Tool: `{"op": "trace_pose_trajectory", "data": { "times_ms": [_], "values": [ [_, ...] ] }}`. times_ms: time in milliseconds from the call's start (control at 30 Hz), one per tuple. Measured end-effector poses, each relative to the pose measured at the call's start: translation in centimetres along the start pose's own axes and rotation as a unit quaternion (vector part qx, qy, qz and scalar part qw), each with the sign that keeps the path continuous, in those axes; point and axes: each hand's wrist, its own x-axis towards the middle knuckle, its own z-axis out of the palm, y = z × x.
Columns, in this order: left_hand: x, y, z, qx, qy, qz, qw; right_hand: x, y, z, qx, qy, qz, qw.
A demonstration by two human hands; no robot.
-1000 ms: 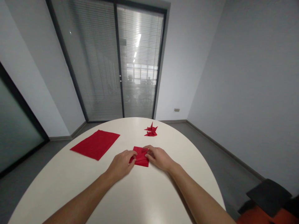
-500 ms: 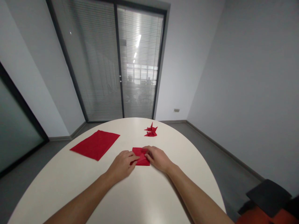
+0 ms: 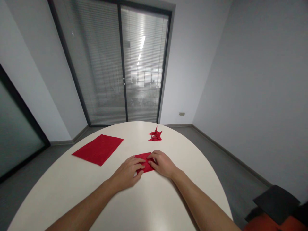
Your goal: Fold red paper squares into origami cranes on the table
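A small folded sheet of red paper [image 3: 145, 156] lies on the white table, turned slightly askew. My left hand [image 3: 128, 171] rests over its left side, fingers apart and stretched across the surface, with the thumb by the near edge. At the right side, my right hand [image 3: 161, 163] has its fingers curled on the paper, thumb and forefinger gripping near the right edge. The fingers hide parts of both side edges, so the exact folds there are unclear.
A larger flat red sheet [image 3: 99, 150] lies to the left on the round white table [image 3: 134, 205]. Several pointed red folded-paper figures [image 3: 156, 134] sit together near the far edge. A black and orange chair [image 3: 276, 203] stands at the lower right, off the table.
The folded paper has turned slightly anticlockwise. My left fingers have spread out further across it, while my right hand stays almost in place.
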Motion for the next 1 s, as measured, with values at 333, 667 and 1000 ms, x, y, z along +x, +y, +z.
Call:
{"op": "trace_pose_trajectory", "data": {
  "times_ms": [333, 667, 1000],
  "values": [
    [0.1, 0.6, -0.8, 0.008, -0.030, 0.025, 0.999, 0.0, 0.6, 0.8, -0.011, 0.016, -0.018, 1.000],
    [-0.3, -0.4, -0.2, -0.036, -0.037, 0.008, 0.999, -0.5, -0.5, 0.3, -0.026, -0.012, -0.003, 1.000],
    [0.0, -0.7, -0.4, -0.049, -0.044, 0.005, 0.998, -0.4, -1.9, 1.1, -0.040, -0.038, 0.054, 0.997]
  ]
}}
